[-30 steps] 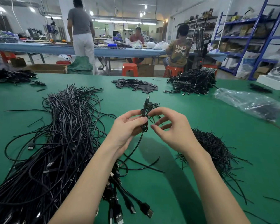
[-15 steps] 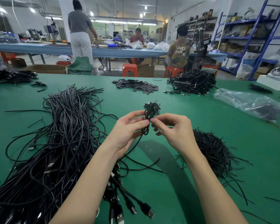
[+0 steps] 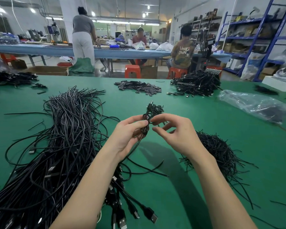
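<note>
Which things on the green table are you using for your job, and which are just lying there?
In use: coiled cable, left hand, right hand, loose cable heap, thin tie pile.
Lying about: plastic bag, flat black pieces, far cable stack.

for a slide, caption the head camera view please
Left hand grips a coiled black cable, right hand touching it, above a green table beside a cable heap

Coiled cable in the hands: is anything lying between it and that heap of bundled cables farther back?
Nothing visible. The left hand grips the coiled cable, the right hand touches it; only bare green table lies between it and the heap of bundled cables.
</note>
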Demonstrator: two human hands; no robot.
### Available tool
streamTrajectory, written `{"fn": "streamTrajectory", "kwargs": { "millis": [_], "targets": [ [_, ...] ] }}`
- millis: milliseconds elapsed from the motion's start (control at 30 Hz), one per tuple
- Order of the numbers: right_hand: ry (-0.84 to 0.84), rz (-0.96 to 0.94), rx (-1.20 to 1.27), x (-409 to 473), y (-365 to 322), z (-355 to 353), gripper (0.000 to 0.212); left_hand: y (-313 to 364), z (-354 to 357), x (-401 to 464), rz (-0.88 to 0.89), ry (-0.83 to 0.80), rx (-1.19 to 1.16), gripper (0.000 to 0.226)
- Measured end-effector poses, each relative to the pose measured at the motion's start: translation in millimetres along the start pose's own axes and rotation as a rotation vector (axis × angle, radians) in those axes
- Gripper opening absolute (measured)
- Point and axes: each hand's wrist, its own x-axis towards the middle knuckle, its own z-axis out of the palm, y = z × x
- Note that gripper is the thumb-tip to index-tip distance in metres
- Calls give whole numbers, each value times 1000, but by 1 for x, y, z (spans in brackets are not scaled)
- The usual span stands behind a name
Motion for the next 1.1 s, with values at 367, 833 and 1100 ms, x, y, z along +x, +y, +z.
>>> {"fn": "streamTrajectory", "kwargs": {
  "millis": [367, 833, 1100],
  "targets": [
    [140, -96, -14, -3, 13, 10, 2, -3, 0, -2, -22, -39, 52, 33],
    [-61, 253, 309, -2, 4, -4, 15, -6, 1, -1, 21, -26, 68, 28],
    [72, -131, -172, -4, 12, 0, 23, -5, 1, -1, -62, -42, 15, 34]
  ]
}}
